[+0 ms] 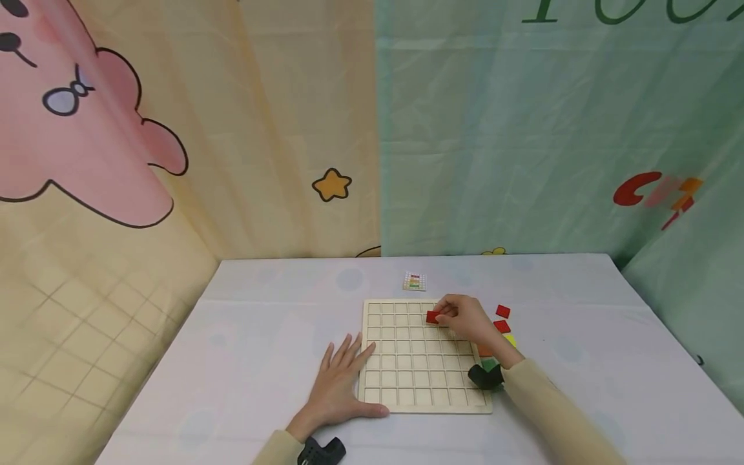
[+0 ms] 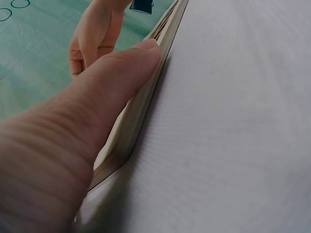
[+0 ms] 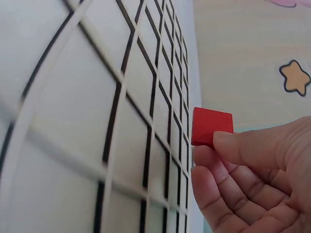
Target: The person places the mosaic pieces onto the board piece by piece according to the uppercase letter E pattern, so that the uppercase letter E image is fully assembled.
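A pale wooden grid board (image 1: 420,372) with square cells lies on the table. My left hand (image 1: 340,385) rests at its left side with spread, straight fingers; the thumb lies along the near left corner, and in the left wrist view the thumb (image 2: 131,60) touches the board's edge. Over the far part of the board, my right hand (image 1: 463,316) pinches a red square tile (image 1: 433,317) between thumb and fingers. The right wrist view shows that red tile (image 3: 211,127) tilted, close over the grid cells, its lower corner covered by the thumb.
Beside the board's right edge lie loose tiles: red ones (image 1: 502,311), a yellow one (image 1: 511,339), an orange one (image 1: 484,351) and a green one (image 1: 489,364), partly hidden by the right arm. A small printed card (image 1: 414,281) with coloured squares lies behind the board.
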The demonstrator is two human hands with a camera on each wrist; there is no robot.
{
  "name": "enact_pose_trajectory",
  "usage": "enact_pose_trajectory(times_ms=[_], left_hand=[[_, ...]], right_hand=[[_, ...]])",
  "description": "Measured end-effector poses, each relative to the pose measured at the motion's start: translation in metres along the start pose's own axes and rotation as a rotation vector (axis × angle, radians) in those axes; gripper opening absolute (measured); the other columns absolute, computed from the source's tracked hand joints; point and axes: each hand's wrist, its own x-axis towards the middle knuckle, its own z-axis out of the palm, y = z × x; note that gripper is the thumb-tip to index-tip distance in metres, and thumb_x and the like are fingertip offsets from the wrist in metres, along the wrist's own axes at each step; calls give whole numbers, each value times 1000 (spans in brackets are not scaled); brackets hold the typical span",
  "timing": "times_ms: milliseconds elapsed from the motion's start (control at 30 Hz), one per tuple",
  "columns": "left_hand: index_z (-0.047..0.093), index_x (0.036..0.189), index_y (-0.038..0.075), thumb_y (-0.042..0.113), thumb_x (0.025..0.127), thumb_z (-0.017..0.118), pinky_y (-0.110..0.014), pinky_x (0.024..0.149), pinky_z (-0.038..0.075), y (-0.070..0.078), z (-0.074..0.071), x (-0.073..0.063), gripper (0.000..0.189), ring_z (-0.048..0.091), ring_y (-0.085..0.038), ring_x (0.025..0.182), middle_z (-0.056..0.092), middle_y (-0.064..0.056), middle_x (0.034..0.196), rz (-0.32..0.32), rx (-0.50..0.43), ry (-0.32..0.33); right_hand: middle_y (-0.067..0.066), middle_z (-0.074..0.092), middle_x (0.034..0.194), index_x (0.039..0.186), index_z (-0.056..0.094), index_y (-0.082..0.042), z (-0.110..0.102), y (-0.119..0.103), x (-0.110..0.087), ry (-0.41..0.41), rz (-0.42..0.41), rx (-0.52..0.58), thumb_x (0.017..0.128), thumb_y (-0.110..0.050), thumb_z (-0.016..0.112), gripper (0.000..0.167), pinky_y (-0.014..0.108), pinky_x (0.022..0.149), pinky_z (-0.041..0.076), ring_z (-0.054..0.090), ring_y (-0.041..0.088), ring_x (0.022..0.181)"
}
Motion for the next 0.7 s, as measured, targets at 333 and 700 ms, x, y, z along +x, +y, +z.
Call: enact_pose_trajectory(times_ms=[333,700], left_hand=[[31,150,18,86,60,57,-50,112,-3,2,1,0,116,4,-27,143,14,-7,157,1,-1,-9],[30,150,18,86,61,56,-51,111,-4,1,0,-1,115,4,-28,143,14,-8,157,4,0,-4]], right_hand=[[-4,62,76,85,68,-8,37,-12,22,-22,-21,45,84,-4,71,5,31,64,50,57,13,68],[-5,60,77,86,69,-9,50,-21,27,-34,-5,-36,84,-8,71,3,30,58,48,53,12,66]])
